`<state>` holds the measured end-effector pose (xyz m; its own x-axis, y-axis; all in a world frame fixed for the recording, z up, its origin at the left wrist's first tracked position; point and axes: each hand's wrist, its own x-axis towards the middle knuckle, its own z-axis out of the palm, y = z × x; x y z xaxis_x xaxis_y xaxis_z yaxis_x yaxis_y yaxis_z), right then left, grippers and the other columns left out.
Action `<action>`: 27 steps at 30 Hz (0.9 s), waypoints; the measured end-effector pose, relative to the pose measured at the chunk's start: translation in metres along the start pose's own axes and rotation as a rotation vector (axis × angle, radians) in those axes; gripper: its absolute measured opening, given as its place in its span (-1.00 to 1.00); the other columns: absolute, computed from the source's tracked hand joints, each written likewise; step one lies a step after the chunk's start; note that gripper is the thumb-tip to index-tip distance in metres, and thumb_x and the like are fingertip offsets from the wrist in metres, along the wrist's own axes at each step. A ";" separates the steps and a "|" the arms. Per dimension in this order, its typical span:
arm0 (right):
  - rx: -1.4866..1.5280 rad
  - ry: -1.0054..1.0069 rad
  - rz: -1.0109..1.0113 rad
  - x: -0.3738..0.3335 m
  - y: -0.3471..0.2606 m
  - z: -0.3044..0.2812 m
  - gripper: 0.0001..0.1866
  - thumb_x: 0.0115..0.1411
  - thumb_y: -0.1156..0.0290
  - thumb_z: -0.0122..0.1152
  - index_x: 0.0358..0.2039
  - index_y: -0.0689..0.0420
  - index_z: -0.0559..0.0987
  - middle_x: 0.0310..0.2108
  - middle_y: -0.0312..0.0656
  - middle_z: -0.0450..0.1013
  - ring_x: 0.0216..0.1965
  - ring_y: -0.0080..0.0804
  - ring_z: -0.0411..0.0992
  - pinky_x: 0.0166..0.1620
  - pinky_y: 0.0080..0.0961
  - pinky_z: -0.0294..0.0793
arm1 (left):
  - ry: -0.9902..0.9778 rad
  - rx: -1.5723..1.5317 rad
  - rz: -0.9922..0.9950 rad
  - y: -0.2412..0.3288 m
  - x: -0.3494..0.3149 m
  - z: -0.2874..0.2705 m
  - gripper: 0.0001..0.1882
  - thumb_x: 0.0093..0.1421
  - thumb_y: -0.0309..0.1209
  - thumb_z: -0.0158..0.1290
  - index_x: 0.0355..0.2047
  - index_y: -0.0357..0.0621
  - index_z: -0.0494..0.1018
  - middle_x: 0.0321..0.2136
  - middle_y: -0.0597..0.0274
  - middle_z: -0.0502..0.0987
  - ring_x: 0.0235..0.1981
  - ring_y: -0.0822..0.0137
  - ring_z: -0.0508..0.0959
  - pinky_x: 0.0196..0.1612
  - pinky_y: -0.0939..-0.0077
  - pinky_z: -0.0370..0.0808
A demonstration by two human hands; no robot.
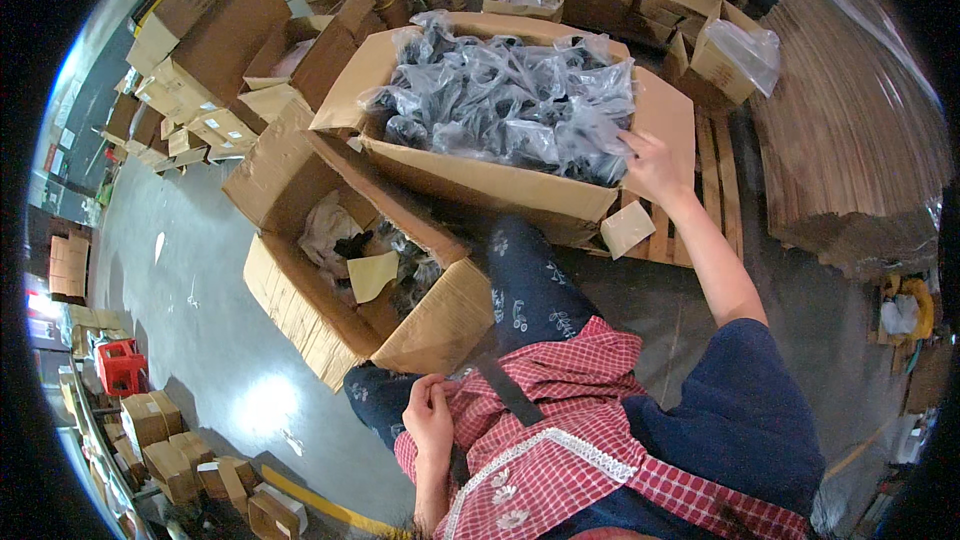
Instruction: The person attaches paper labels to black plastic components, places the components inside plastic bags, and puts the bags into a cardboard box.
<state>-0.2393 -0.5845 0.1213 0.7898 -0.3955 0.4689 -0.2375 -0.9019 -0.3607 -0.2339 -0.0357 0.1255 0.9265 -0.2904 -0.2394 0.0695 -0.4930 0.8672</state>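
Note:
A large open carton point(480, 155) in front of me is heaped with dark items wrapped in clear plastic bags point(500, 90). My right hand point(654, 166) reaches to the carton's right end, its fingertips closed on the edge of a clear plastic bag point(597, 126). What that bag holds is hard to make out. Over my lap, beside the red checked apron point(570, 365), my left hand point(430, 420) has its fingers curled together. Anything small between them is hidden.
Left of my knees stands an open carton point(290, 285) with crumpled plastic and a yellowish paper piece point(372, 276) inside. The big carton rests on a wooden pallet point(716, 175). Stacked flat cardboard point(850, 110) rises at right; more boxes point(215, 30) fill the back left. A red stool point(121, 368) is far left.

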 end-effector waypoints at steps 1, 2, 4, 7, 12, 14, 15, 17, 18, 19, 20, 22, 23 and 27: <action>-0.081 0.038 0.007 -0.002 -0.002 -0.001 -0.61 0.07 0.55 0.17 -0.04 0.12 0.63 -0.08 0.06 0.53 -0.13 0.07 0.52 -0.07 -0.23 0.56 | 0.017 -0.009 0.000 -0.003 -0.002 -0.001 -0.83 0.37 -0.53 -0.09 -0.15 -0.33 0.48 -0.37 0.09 0.67 -0.32 0.37 0.67 -0.21 0.53 0.57; -0.090 -0.006 0.029 0.000 -0.008 -0.007 -0.61 0.07 0.55 0.16 -0.04 0.12 0.62 -0.06 0.05 0.53 -0.12 0.07 0.52 -0.06 -0.23 0.56 | 0.025 -0.010 -0.018 -0.006 -0.003 -0.002 -0.83 0.36 -0.53 -0.09 -0.15 -0.33 0.48 -0.37 0.09 0.68 -0.32 0.37 0.68 -0.21 0.53 0.57; -0.112 -0.091 0.077 0.005 -0.018 -0.018 -0.61 0.07 0.55 0.14 -0.04 0.12 0.62 -0.03 0.04 0.51 -0.11 0.07 0.52 -0.04 -0.22 0.55 | 0.033 -0.013 -0.047 -0.009 -0.002 -0.004 -0.83 0.36 -0.54 -0.09 -0.15 -0.33 0.48 -0.37 0.09 0.68 -0.32 0.36 0.68 -0.21 0.53 0.57; -0.147 -0.014 0.054 0.013 -0.013 -0.011 -0.62 0.08 0.50 0.14 -0.05 0.10 0.64 0.03 0.03 0.50 -0.10 0.03 0.52 -0.03 -0.20 0.54 | 0.011 0.010 -0.052 -0.006 -0.002 -0.005 -0.82 0.37 -0.53 -0.07 -0.11 -0.33 0.47 -0.34 0.08 0.67 -0.28 0.36 0.66 -0.17 0.52 0.56; 0.032 0.193 0.212 0.036 -0.024 -0.022 -0.67 0.16 0.39 0.15 -0.05 0.05 0.65 -0.18 0.02 0.58 -0.21 0.01 0.56 -0.13 -0.18 0.54 | 0.046 0.002 -0.040 -0.003 -0.003 -0.003 -0.84 0.35 -0.53 -0.07 -0.14 -0.33 0.45 -0.38 0.07 0.68 -0.33 0.35 0.69 -0.23 0.51 0.58; 0.083 0.197 0.321 0.038 -0.040 -0.035 -0.70 0.19 0.36 0.15 -0.06 0.05 0.65 -0.30 0.03 0.59 -0.26 0.01 0.57 -0.16 -0.18 0.54 | 0.044 -0.002 -0.044 -0.006 -0.001 -0.003 -0.83 0.35 -0.52 -0.07 -0.12 -0.34 0.44 -0.38 0.07 0.68 -0.33 0.35 0.69 -0.24 0.50 0.58; 0.057 0.196 0.311 0.037 -0.045 -0.038 -0.71 0.21 0.34 0.15 -0.07 0.05 0.66 -0.36 0.03 0.58 -0.28 0.02 0.57 -0.17 -0.18 0.53 | 0.050 0.001 -0.045 -0.008 0.000 -0.002 -0.83 0.35 -0.52 -0.06 -0.11 -0.33 0.44 -0.38 0.07 0.68 -0.34 0.35 0.69 -0.24 0.50 0.58; -0.005 0.171 0.270 0.031 -0.049 -0.034 -0.72 0.21 0.33 0.15 -0.09 0.06 0.66 -0.38 0.04 0.58 -0.28 0.02 0.58 -0.18 -0.17 0.53 | 0.059 0.007 -0.044 -0.011 0.001 -0.002 -0.82 0.34 -0.51 -0.05 -0.11 -0.33 0.43 -0.38 0.08 0.68 -0.35 0.34 0.69 -0.24 0.49 0.58; -0.037 0.147 0.240 0.023 -0.047 -0.023 -0.71 0.20 0.34 0.15 -0.09 0.07 0.66 -0.33 0.04 0.58 -0.26 0.01 0.58 -0.18 -0.15 0.53 | 0.054 0.002 -0.048 -0.013 0.002 -0.001 -0.82 0.34 -0.50 -0.04 -0.10 -0.33 0.43 -0.38 0.07 0.68 -0.34 0.34 0.68 -0.23 0.49 0.57; -0.073 0.122 0.210 0.015 -0.042 -0.011 -0.71 0.19 0.36 0.14 -0.10 0.09 0.66 -0.29 0.05 0.58 -0.24 0.01 0.58 -0.17 -0.14 0.54 | 0.046 -0.004 -0.052 -0.014 0.003 0.000 -0.81 0.34 -0.50 -0.04 -0.10 -0.33 0.44 -0.37 0.07 0.68 -0.33 0.34 0.68 -0.23 0.49 0.57; -0.139 0.057 0.157 0.004 -0.032 0.007 -0.69 0.17 0.39 0.14 -0.09 0.11 0.64 -0.23 0.05 0.57 -0.22 0.01 0.57 -0.17 -0.12 0.54 | 0.039 -0.009 -0.056 -0.016 0.004 0.001 -0.81 0.33 -0.50 -0.03 -0.10 -0.33 0.44 -0.37 0.07 0.68 -0.33 0.34 0.68 -0.22 0.50 0.57; -0.266 -0.078 0.047 -0.010 -0.028 0.034 -0.65 0.12 0.44 0.12 -0.06 0.16 0.62 -0.10 0.05 0.55 -0.18 0.02 0.57 -0.16 -0.09 0.56 | 0.008 0.008 -0.017 -0.020 0.005 0.002 -0.80 0.31 -0.48 -0.01 -0.10 -0.32 0.46 -0.36 0.07 0.67 -0.30 0.34 0.67 -0.21 0.49 0.55; -0.297 -0.141 0.059 -0.011 -0.033 0.033 -0.62 0.10 0.45 0.12 -0.04 0.18 0.60 -0.05 0.04 0.53 -0.15 0.01 0.56 -0.15 -0.09 0.56 | 0.000 0.019 0.001 -0.024 0.006 0.002 -0.79 0.30 -0.48 0.01 -0.10 -0.31 0.47 -0.35 0.06 0.67 -0.29 0.34 0.67 -0.20 0.49 0.55; -0.493 -0.289 0.031 -0.022 -0.059 0.028 -0.53 0.04 0.44 0.13 0.02 0.25 0.55 0.03 0.01 0.50 -0.10 -0.04 0.55 -0.11 -0.11 0.58 | -0.051 0.053 -0.053 -0.048 0.005 0.000 -0.79 0.25 -0.42 0.09 -0.14 -0.24 0.55 -0.36 0.06 0.66 -0.28 0.30 0.67 -0.19 0.46 0.54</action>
<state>-0.2271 -0.5173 0.1098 0.8843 -0.4221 0.1997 -0.4442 -0.8923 0.0807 -0.2325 -0.0142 0.0827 0.9018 -0.3037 -0.3073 0.0969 -0.5510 0.8289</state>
